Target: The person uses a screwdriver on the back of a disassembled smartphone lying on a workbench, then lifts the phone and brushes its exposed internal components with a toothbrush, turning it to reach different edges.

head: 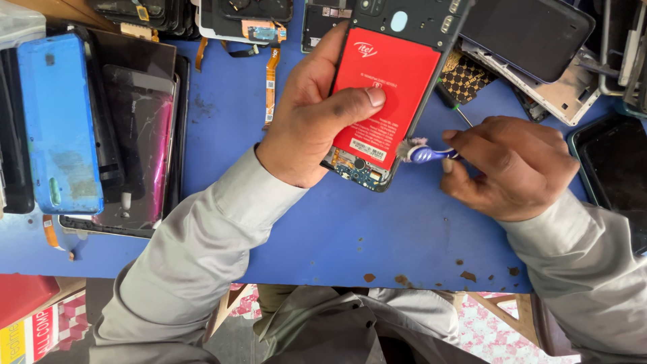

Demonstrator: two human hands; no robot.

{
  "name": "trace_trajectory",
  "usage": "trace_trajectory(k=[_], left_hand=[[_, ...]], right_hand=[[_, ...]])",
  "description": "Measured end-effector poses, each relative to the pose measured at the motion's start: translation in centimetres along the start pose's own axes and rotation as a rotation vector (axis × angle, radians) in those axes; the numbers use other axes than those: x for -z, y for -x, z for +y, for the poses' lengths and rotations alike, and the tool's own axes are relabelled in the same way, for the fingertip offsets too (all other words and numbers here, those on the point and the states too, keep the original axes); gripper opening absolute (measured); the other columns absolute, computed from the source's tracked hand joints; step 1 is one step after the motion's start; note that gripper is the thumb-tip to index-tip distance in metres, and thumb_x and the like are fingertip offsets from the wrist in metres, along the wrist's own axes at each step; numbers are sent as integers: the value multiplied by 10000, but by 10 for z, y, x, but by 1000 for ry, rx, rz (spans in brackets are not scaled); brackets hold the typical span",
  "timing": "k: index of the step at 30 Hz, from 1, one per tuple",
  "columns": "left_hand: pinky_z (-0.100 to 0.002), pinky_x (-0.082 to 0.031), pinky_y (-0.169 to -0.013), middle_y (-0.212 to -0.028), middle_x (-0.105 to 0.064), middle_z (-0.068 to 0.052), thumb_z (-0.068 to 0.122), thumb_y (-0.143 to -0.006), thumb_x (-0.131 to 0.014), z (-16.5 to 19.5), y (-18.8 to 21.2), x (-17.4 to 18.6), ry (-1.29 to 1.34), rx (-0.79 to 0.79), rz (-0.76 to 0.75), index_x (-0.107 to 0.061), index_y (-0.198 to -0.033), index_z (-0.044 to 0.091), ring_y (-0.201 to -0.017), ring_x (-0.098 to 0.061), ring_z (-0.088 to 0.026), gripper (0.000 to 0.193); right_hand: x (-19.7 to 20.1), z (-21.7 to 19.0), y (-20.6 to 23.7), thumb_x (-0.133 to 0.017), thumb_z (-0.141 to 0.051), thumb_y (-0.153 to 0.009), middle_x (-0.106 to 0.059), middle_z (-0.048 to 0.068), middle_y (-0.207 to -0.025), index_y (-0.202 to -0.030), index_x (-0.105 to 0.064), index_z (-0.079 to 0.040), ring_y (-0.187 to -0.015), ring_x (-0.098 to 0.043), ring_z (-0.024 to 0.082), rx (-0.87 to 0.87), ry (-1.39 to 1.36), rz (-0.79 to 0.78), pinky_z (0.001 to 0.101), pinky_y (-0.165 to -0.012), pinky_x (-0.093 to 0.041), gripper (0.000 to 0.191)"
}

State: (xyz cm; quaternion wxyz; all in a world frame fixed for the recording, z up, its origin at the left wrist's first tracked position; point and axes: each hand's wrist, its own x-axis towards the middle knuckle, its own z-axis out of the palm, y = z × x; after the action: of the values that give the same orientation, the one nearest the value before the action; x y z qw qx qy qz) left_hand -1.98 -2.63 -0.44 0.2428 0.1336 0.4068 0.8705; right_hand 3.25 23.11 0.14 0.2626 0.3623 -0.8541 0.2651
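1. Left hand (306, 114) grips an opened phone (391, 87), back cover off, holding it tilted just above the blue desk (377, 236). Fingers wrap the phone's left edge; the thumb presses flat on the red battery (394, 81) that fills most of the open back.
2. Right hand (512, 165) is closed around a small toothbrush (428, 154) with a blue-and-white head. Worn, greyish bristles touch the phone's lower right edge, just beside the exposed circuit board (357, 167) at the bottom end.
3. A thin metal shaft with a green-tipped handle (458, 113) shows just above the right hand; cannot tell whether the hand holds it or it lies on the desk behind.
4. Progress, as judged from this view: the opening is done, with the rear cover removed and the battery and lower board laid bare. Brushing is at the lower corner only. The battery sits in place, and the dark upper frame around the camera cutouts looks fitted. How clean the board is cannot be told at this size.
5. Surroundings: at left, a blue phone back cover (57, 121) lies over a stack of dark screens, beside a cracked pink-tinted panel (141, 148). Orange flex cables (271, 81) lie near the top centre. To the right, a bare metal phone frame (566, 94) and dark glass panels. Brown chipped spots mark the desk's near edge.
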Motion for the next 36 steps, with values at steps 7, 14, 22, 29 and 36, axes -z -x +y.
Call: trace_trajectory(k=[7, 14, 22, 29, 36], left_hand=[[-335, -584, -1038, -1309, -671, -119, 46, -1025, -685, 0, 0, 3, -30, -10, -27, -420, -1524, -5, -1156, -684, -161, 567], [-311, -520, -1039, -1292, -639, -95, 81, -1064, -717, -6, 1, 6, -56, -44, -60, -447, -1521, -8, -1148, -627, -141, 538], [-335, -554, -1074, -1317, -657, -104, 91, -1036, -731, -13, -2, 8, 12, -69, -47, -437, -1503, 1, -1146, -636, -151, 559], [-354, -573, -1030, -1269, -665, -114, 111, -1038, -710, -13, -5, 10, 78, -117, 80, -477, -1434, 12, -1152, -670, -171, 471], [-354, -561, -1065, -1300, -653, -106, 143, -1106, -708, -19, -5, 4, 95, -219, 146, -511, -1385, 14, -1191, -657, -164, 365]], right_hand=[[-3, 3, -1, -781, -142, -903, -694, 109, -773, -991, -660, -17, -628, -692, 248, 157, -99, -54, 365, -546, -573, 195], [-1, -3, -5, -773, -119, -910, -697, 112, -787, -967, -660, -12, -636, -689, 253, 112, -94, -63, 365, -557, -577, 165], [-1, -13, -9, -796, -105, -866, -695, 158, -778, -984, -688, -6, -600, -684, 266, -1, 105, -53, 375, -538, -568, 188], [-4, -19, -1, -801, -35, -889, -708, 144, -865, -1059, -644, -8, -692, -692, 265, 4, 30, -72, 352, -614, -591, 233], [-4, -30, 0, -787, 2, -891, -698, 162, -889, -1115, -672, -20, -676, -673, 256, -147, 93, -55, 336, -573, -557, 253]])
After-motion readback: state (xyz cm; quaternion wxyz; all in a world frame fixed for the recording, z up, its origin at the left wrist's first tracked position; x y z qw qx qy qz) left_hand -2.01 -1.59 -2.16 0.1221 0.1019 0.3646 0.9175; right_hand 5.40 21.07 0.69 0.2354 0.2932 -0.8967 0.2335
